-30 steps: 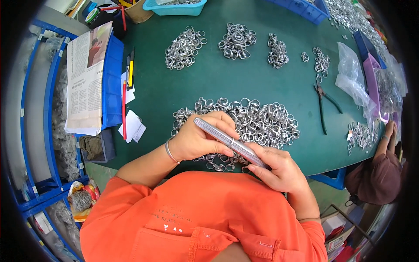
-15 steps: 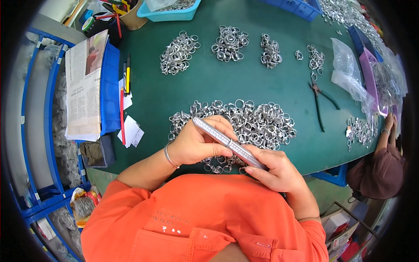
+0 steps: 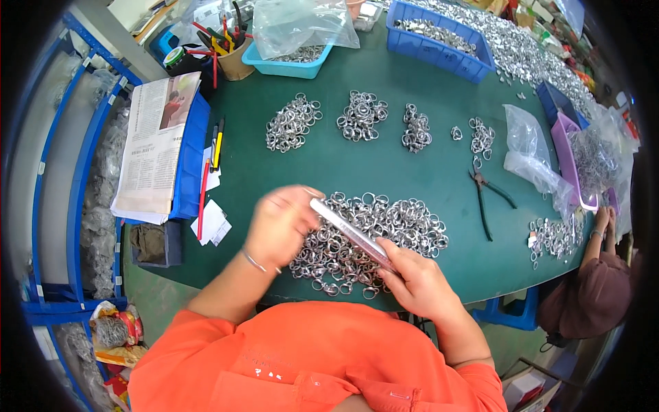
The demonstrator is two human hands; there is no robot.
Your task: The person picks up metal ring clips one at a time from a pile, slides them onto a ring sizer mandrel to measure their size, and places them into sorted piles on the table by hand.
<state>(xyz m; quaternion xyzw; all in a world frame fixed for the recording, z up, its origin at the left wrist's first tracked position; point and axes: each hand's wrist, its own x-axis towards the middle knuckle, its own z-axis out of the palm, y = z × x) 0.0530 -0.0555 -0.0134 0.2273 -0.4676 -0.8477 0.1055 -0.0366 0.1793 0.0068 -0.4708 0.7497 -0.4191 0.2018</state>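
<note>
My right hand (image 3: 420,278) grips the thick lower end of a ring mandrel (image 3: 351,232), a tapered silver stick with fine markings, tilted up to the left. Beside its thin tip is my left hand (image 3: 278,226), blurred by motion, its fingers curled. A thin ring-like outline shows at those fingertips, clear of the stick. Under both hands spreads a large heap of silver rings (image 3: 408,223) on the green table (image 3: 302,172).
Smaller ring piles (image 3: 293,123) line the table beyond. Pliers (image 3: 482,199) lie at right near a plastic bag (image 3: 532,151). A blue bin (image 3: 439,58) stands at the back, a newspaper (image 3: 154,144) at left. Another person's arm (image 3: 596,237) is at far right.
A ring that sat midway along the mandrel is off it. My left hand has moved left, away from the stick, while my right hand keeps hold. The view has tilted upward.
</note>
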